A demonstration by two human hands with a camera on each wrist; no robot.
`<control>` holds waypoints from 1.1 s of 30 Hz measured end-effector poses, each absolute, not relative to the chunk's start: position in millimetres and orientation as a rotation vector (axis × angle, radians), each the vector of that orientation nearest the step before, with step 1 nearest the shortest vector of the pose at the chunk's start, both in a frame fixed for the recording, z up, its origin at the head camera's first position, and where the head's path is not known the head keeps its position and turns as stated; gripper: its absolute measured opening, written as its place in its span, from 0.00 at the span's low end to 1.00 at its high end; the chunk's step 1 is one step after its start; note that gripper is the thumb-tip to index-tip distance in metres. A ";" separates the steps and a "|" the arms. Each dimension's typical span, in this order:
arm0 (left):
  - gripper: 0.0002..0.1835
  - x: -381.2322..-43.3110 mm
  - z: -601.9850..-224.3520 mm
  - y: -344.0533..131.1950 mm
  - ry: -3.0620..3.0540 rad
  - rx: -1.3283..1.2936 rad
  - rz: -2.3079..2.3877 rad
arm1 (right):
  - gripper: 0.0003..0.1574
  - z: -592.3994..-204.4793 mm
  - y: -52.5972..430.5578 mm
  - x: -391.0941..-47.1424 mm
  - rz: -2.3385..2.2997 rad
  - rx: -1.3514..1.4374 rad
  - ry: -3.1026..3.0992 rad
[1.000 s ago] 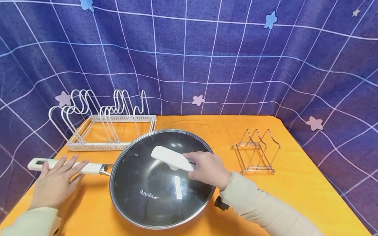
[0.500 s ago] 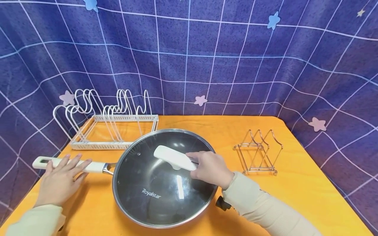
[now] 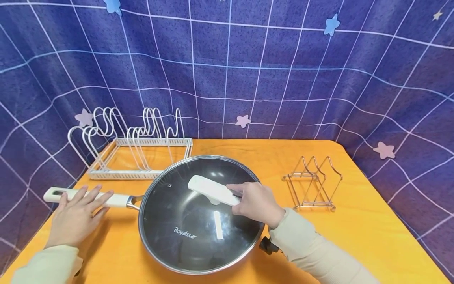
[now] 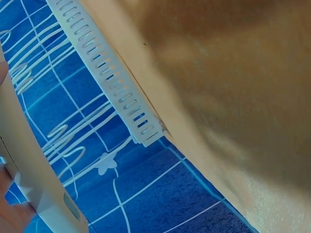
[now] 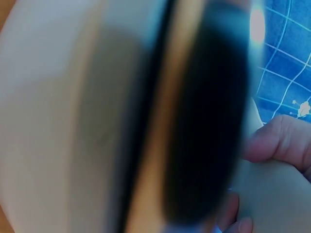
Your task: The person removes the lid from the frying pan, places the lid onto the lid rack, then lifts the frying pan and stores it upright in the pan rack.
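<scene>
A wok with a dark glass lid (image 3: 184, 213) marked Royalstar sits on the table in the head view. Across the wok's long cream handle (image 3: 118, 200) lies my left hand (image 3: 76, 221), its fingers extended over the top and touching it. My right hand (image 3: 257, 203) grips the near right end of the white lid handle (image 3: 211, 190), thumb and fingers around it. In the left wrist view, fingertips touch the cream handle (image 4: 36, 170) at the left edge. The right wrist view shows my thumb (image 5: 282, 141) on the pale lid handle; large blurred shapes cover the rest.
A white wire rack (image 3: 124, 174) stands behind the wok at the left. A smaller copper-coloured wire rack (image 3: 313, 204) is to the right. Orange cloth (image 3: 369, 232) covers the table, and a blue gridded curtain (image 3: 283, 79) hangs behind it.
The whole head view has shifted a little, so everything appears slightly farther right. Both hands keep their places on the handles, and the wok and lid look unchanged.
</scene>
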State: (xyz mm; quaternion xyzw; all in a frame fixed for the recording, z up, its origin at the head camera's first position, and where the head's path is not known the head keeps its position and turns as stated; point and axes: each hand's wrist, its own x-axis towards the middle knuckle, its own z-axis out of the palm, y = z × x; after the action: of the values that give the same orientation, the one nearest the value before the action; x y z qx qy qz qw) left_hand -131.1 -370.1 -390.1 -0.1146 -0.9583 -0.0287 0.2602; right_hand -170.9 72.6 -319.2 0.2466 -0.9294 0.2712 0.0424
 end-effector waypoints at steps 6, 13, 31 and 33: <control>0.24 -130.3 -389.8 -369.8 -2.606 -0.292 -0.060 | 0.33 -318.6 72.7 -167.6 0.830 0.756 -2.823; 0.26 -130.2 -387.5 -368.4 -2.600 -0.292 -0.050 | 0.34 -315.8 73.5 -164.7 0.860 0.713 -2.799; 0.26 -130.5 -387.4 -367.8 -2.598 -0.293 -0.056 | 0.33 -310.7 78.0 -158.3 0.757 0.715 -2.711; 0.26 -130.6 -387.0 -367.5 -2.601 -0.294 -0.062 | 0.32 -310.2 78.3 -157.5 0.735 0.710 -2.704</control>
State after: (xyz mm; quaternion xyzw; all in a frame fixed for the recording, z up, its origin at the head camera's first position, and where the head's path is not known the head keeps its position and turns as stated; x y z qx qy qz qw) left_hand -130.6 -367.5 -387.0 -0.1085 -0.9596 -0.0228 0.2588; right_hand -157.5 78.3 -310.2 0.2438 -0.9281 0.2522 0.1250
